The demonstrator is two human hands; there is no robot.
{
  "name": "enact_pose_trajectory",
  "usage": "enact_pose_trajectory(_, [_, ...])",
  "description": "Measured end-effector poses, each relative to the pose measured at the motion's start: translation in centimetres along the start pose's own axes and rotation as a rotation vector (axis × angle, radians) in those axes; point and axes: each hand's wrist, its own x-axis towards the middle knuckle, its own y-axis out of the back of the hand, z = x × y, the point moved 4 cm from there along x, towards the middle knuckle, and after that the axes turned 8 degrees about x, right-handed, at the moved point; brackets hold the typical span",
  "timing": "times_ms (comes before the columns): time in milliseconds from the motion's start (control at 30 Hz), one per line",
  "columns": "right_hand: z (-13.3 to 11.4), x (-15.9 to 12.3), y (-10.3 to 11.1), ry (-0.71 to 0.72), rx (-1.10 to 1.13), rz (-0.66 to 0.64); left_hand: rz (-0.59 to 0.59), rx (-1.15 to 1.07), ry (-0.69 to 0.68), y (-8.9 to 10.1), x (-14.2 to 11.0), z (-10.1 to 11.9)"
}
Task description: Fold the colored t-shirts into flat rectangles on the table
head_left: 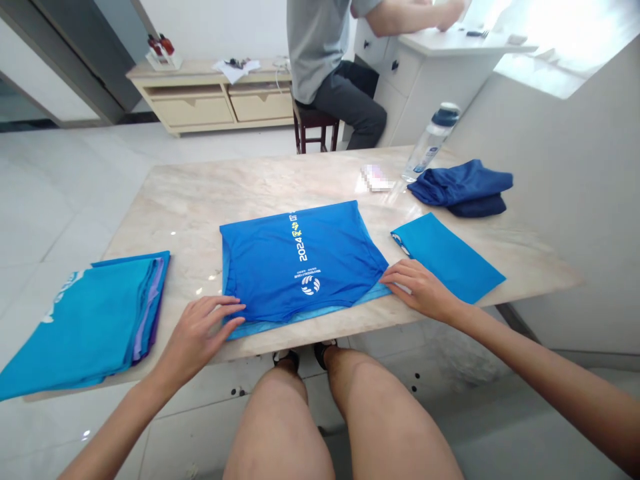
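A blue sleeveless shirt (270, 267) with white and yellow print, "2024" among it, lies spread on the marble-patterned table (195, 193). Lighter blue fabric (377, 293) shows beneath its edges. At the near left corner of the shirt is my left hand (207, 327), open, thumb and fingers apart, fingertips touching the cloth. My right hand (417, 287) rests at the near right corner with its fingers stretched out over the cloth edge. Just beyond it lies a flat, folded turquoise-blue cloth (450, 257).
On the left is a stack of folded blue and purple garments (100, 313). A crumpled dark blue cloth (463, 187) and a clear water bottle (427, 147) are at the far right, near a blurred-out small item (375, 179). Beyond, a person (325, 60) sits on a stool.
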Motion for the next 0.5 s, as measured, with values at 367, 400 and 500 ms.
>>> enact_pose_trajectory(367, [1.0, 5.1, -7.9, -0.404, -0.221, -0.031, -0.170, 0.261, 0.378, -8.4, 7.6, 5.6])
enact_pose_trajectory(400, [1.4, 4.8, -8.3, -0.432, -0.232, -0.024, -0.174, 0.269, 0.370, -8.7, 7.6, 5.3])
enact_pose_trajectory(500, [2.3, 4.3, -8.9, -0.473, -0.246, 0.015, -0.189, 0.276, 0.341, -9.0, 7.8, 4.4])
